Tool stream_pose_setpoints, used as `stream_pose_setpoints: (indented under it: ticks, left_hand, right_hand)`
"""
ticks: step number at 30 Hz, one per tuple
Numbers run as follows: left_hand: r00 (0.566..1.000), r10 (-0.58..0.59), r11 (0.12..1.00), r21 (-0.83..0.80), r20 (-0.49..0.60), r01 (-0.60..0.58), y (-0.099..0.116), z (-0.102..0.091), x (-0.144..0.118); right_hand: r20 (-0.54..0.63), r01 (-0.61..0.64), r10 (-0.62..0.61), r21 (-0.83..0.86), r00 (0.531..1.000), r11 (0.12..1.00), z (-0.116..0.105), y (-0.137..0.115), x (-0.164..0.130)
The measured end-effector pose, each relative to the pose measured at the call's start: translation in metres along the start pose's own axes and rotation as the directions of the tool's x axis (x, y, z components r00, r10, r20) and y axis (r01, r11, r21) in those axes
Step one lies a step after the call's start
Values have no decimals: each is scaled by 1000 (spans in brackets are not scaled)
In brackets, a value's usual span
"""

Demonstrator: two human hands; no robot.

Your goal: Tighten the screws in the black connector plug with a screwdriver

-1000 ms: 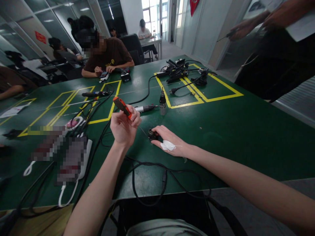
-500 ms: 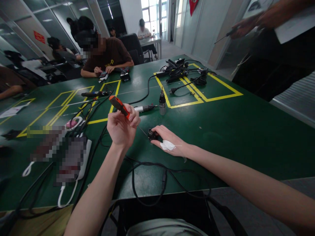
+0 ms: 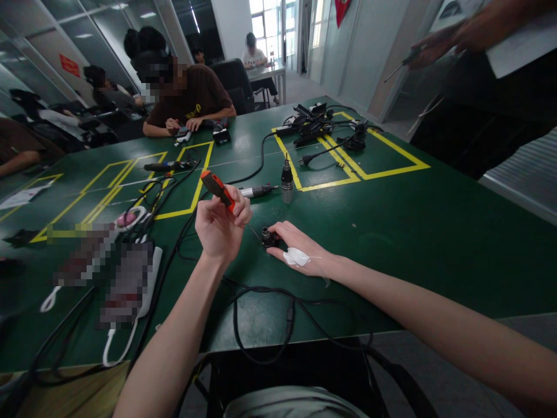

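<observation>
My left hand is closed around the orange-and-black handle of a screwdriver. Its thin shaft slants down to the right, the tip reaching close to a small black cylindrical part with a metal collar. That part is pinched on the table between the thumb and fingers of my right hand, whose back carries a white patch. Whether the tip touches the part I cannot tell. Beyond the hands, a black-and-silver tool head with a pointed bit stands upright, beside a silver-and-black pen-like electric tool lying flat.
Black cables loop across the green table before me. Phones with white leads lie at left. A heap of black tools and cords sits at the back. One person works opposite; another's hand holds a screwdriver at right.
My left hand has shifted slightly right and down with the screwdriver, whose handle has moved likewise. My right hand and the black part stay in place.
</observation>
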State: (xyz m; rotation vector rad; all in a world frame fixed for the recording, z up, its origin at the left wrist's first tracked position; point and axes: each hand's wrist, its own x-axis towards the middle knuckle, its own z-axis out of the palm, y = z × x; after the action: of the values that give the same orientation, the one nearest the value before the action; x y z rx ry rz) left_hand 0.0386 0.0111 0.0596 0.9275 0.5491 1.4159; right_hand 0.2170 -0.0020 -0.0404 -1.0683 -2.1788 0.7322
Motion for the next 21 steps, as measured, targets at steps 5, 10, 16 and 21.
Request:
stream_pose_setpoints:
  ticks: [5, 10, 16, 21]
  left_hand:
    - [1000, 8, 1000, 12, 6, -8, 1, -1, 0]
    - [996, 58, 998, 30, 62, -60, 2, -4, 0]
    - [996, 47, 998, 33, 75, -50, 0, -5, -1]
    - [997, 31, 998, 50, 75, -34, -1, -5, -1]
  right_hand:
    - [-5, 10, -10, -6, 1000, 1000, 1, 1, 0]
    - [-3, 13, -13, -6, 1000, 1000, 1, 2, 0]
    - [-6, 7, -7, -5, 1000, 1000, 0, 0, 1]
    - [-9, 7, -7, -3, 1000, 1000, 0, -1, 1]
